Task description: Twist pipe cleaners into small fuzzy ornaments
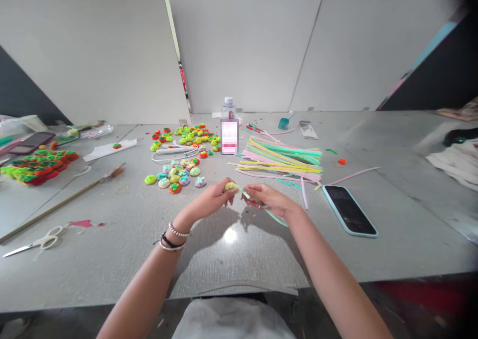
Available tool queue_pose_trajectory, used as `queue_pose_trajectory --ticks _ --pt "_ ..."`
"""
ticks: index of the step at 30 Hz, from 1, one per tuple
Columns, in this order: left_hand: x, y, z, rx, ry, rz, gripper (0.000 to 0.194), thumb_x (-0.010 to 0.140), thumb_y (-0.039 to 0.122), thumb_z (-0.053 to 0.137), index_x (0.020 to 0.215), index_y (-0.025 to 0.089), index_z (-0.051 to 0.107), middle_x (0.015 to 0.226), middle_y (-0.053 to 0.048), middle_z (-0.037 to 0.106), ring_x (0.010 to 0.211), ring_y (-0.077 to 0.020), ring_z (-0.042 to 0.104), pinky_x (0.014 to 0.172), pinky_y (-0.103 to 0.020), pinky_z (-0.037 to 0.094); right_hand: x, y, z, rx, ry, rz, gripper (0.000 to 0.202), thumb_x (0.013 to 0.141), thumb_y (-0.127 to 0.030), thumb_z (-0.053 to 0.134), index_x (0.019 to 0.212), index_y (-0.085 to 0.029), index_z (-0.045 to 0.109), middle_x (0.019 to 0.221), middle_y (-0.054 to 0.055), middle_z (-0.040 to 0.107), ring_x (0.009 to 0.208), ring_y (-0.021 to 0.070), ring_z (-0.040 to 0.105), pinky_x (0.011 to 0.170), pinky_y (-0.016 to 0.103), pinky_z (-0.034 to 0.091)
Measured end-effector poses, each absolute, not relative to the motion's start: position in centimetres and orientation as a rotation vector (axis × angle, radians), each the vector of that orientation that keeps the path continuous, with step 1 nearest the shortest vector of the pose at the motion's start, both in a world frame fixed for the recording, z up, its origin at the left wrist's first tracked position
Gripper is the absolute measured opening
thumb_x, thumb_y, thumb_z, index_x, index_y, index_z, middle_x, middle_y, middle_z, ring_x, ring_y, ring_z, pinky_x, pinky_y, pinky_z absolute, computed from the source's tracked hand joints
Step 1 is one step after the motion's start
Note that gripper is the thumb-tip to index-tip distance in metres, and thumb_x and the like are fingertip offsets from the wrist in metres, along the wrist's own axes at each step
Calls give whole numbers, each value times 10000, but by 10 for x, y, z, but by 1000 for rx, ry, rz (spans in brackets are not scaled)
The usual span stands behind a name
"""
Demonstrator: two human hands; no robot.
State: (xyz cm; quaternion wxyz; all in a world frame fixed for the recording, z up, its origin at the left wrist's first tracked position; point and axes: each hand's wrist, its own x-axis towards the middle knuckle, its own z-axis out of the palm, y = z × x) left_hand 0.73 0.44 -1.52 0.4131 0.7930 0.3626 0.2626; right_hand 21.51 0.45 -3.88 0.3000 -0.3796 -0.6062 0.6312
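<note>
Over the middle of the table, my left hand [217, 198] pinches a small yellow coiled pipe-cleaner piece [231, 185]. My right hand [264, 198] is closed on a mint-green pipe cleaner [276, 218], whose short end reaches toward the yellow piece and whose tail hangs below the wrist. Whether the two pieces touch or are joined, I cannot tell. Just beyond my left hand lies a group of small pastel pipe-cleaner pieces [174, 178]. Beyond my right hand is a bundle of loose pastel pipe cleaners [280, 157].
A phone [350, 210] lies at right; another phone [229, 137] stands against a bottle [228, 100]. Scissors [47, 238] and a long stick [56, 207] lie at left. Several orange, green and yellow pieces [41, 166] cluster far left. White partitions [242, 50] close off the back.
</note>
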Motion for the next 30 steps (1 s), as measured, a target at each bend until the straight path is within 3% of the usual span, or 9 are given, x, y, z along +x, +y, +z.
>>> queue_pose_trajectory --ticks 9,17,26,30 --pt "10 -2 -12 2074 950 551 263 910 420 369 843 188 474 687 14 547 619 -111 501 604 -237 375 215 1 -31 -1032 -1705 1540 361 712 -513 665 706 -163 575 583 -63 418 511 74 324 495 220 237" --pt "9 0 -13 2162 1044 493 238 876 376 422 759 184 499 619 19 512 557 -111 443 526 -237 302 213 3 -37 -1080 -1917 1213 295 734 -438 653 674 -163 563 597 -36 506 556 98 425 527 220 294" --pt "11 1 -26 2251 1152 392 190 853 332 472 746 190 539 662 -14 535 662 -164 521 600 -262 332 206 0 -41 -1148 -2355 487 168 765 -227 620 621 -180 548 627 -39 502 576 97 422 544 223 236" --pt "8 3 -25 2181 1166 464 212 827 350 512 685 194 534 606 -2 532 581 -146 501 550 -255 316 195 -5 -47 -1175 -2406 199 104 779 -146 580 690 -191 552 689 -24 531 600 107 449 542 236 218"
